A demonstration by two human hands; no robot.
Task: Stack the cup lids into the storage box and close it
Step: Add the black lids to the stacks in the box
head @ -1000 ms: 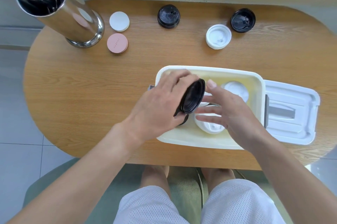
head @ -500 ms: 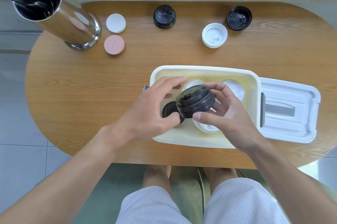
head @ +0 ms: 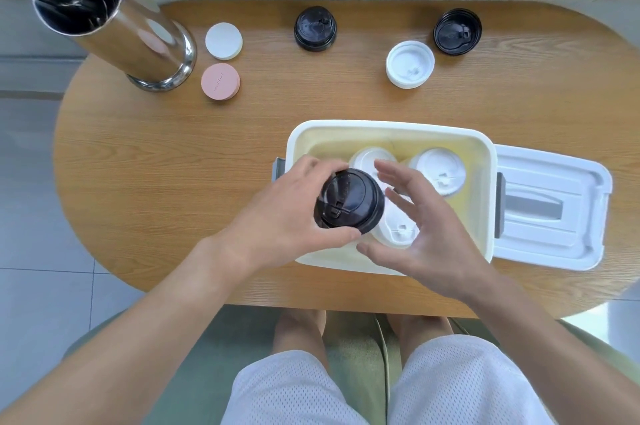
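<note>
Hands over the storage box [head: 388, 128], near counter [head: 173, 182] centre, toward 5 o'clock. Our left hand [head: 277, 220] grips a black lid stack [head: 349, 205] with fingers and thumb curled round its rim, top side up, over the box's 9 o'clock end. Our right hand [head: 426, 237] hovers just at 3 o'clock of the stack, fingers spread and relaxed, holding nothing; we cannot tell if it touches the stack. Inside the box we see white lids: one [head: 441, 170] at the 2 o'clock corner, one [head: 369, 160] at 12 o'clock partly behind the stack, one [head: 398, 229] below our right fingers. Box cover [head: 550, 208] lies flat on the counter, touching the box at its 3 o'clock side. Outside the box, at the counter's 12 o'clock edge: a black lid [head: 315, 29], another black lid [head: 457, 31] toward 1 o'clock, a white lid [head: 410, 64] just beside it. At 10 o'clock: steel canister [head: 114, 26], white disc [head: 223, 41], pink disc [head: 220, 81] just below it.
</note>
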